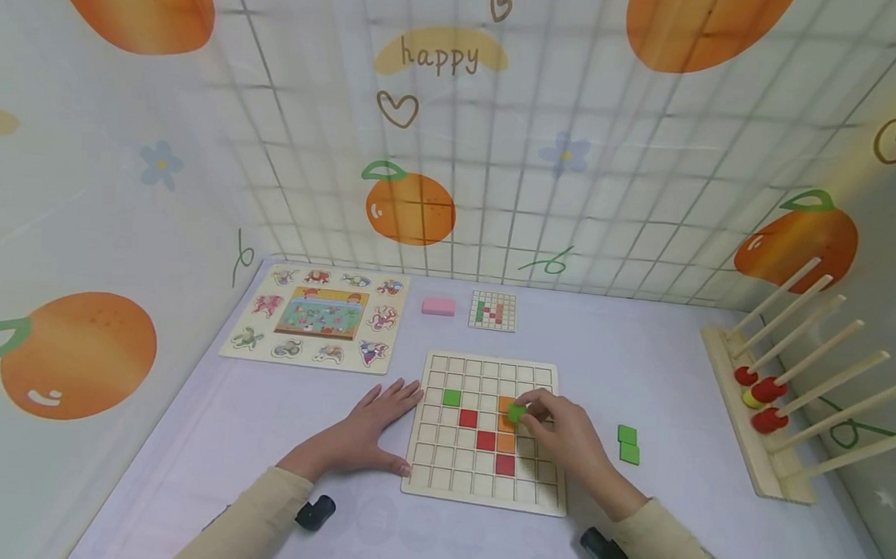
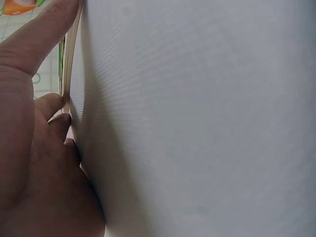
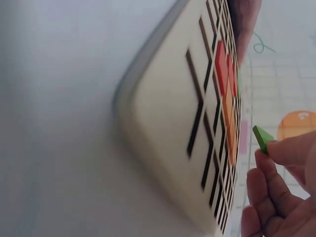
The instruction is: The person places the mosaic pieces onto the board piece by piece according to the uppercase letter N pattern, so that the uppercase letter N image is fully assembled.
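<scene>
A wooden grid board lies on the table, holding one green tile, several red tiles on a diagonal and a column of orange tiles. My left hand rests flat at the board's left edge, fingers spread, with fingertips and thumb touching the rim. Between thumb and fingers my right hand pinches a green square tile, held tilted over the board near the orange column. Two more green tiles lie to the right of the board, beyond that hand.
Behind the board are a small patterned grid card and a pink block. An animal picture puzzle board lies at the back left. On the right stands a wooden peg rack with red and yellow beads.
</scene>
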A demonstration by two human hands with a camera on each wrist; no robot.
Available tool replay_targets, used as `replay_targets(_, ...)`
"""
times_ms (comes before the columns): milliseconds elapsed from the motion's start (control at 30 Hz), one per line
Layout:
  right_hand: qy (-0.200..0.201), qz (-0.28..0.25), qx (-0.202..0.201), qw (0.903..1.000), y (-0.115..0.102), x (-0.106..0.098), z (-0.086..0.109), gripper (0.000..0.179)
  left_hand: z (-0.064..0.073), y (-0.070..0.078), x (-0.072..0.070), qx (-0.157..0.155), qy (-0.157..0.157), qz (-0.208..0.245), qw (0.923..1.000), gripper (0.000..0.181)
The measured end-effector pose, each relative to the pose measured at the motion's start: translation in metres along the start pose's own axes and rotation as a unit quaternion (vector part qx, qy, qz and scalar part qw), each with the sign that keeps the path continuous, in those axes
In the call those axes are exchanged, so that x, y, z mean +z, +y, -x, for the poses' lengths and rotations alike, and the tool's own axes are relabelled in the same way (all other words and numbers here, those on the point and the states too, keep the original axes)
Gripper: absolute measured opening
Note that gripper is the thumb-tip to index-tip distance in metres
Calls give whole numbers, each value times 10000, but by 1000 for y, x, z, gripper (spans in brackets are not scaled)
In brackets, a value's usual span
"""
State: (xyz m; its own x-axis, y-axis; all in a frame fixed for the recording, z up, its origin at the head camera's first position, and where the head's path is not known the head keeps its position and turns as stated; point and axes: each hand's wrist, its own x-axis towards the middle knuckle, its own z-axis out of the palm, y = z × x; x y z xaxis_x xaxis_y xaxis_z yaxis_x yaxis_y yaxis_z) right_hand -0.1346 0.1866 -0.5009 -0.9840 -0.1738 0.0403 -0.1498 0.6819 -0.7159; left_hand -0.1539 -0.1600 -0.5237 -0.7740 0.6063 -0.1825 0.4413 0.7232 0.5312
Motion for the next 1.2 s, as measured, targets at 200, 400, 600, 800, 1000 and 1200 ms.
replay_targets(200, -7, -32, -190, 9998, -10, 13, -4, 22, 0, 0, 0, -23, -22, -3, 10000, 119)
replay_targets(400, -14, -23, -364, 9993, -19, 24, -9, 21, 0, -1, 0, -44, -41, -28, 10000, 119)
replay_targets(600, -63, 5, -631, 9980, -26, 34, -13, 21, -1, -2, 1, -29, -45, -36, 10000, 119)
replay_targets(800, -147, 41, -840, 9964, -31, 44, -17, 21, -1, -5, 2, -12, -37, -23, 10000, 118)
replay_targets(1000, -190, 208, -1121, 9933, -34, 55, -23, 17, -1, -5, 3, -53, -54, -47, 10000, 119)
replay_targets(1200, -228, 453, -1287, 9904, -39, 61, -27, 15, -1, -6, 3, -30, -49, -43, 10000, 119)
